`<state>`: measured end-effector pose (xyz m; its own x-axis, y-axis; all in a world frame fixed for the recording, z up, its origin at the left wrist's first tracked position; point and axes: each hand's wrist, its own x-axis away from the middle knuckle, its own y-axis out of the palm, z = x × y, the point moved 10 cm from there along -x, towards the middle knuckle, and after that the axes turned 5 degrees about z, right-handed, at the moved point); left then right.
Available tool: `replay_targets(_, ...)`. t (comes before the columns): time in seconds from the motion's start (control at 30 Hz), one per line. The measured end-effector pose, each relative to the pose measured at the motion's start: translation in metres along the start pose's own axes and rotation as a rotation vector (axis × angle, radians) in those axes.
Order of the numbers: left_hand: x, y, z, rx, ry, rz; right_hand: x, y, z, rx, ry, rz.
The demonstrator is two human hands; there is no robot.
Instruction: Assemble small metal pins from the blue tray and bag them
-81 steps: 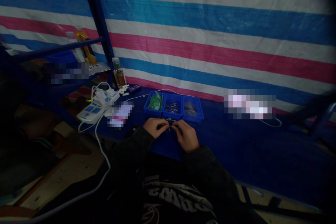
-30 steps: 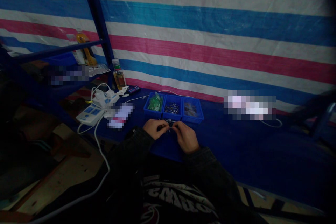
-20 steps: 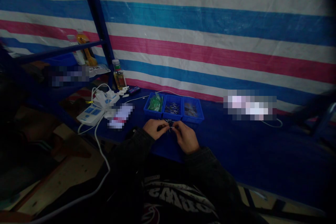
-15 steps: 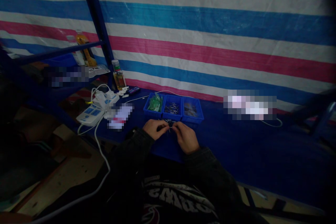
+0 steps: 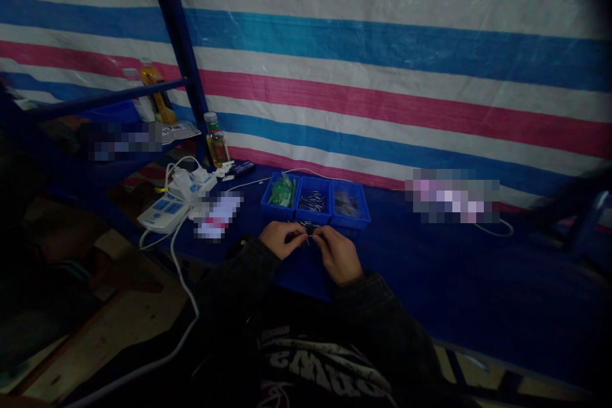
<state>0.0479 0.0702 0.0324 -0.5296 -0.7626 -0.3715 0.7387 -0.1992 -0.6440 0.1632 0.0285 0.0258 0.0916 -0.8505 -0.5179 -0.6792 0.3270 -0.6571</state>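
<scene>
Two hands, L hand (image 5: 282, 239) & R hand (image 5: 340, 255), are pinching w/ fingers nearly closed — maybe one thin piece (image 5: 310, 236) between, its kind unclear — near blue bins (image 5: 314, 217).

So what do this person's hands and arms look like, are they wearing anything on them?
Both the left hand and the right hand are bare, with no gloves to be seen. Long dark sleeves, black or nearly so, reach to the wrists. A small pale round spot shows near the left cuff; it is too small to tell what it is.
</scene>
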Motion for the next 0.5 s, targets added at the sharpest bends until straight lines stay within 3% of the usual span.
replay_targets(0.5, 0.0002, 0.0003, -0.001, 0.004, -0.011, 0.001, 0.0001, -0.002, 0.004, 0.01, 0.015, 0.034)
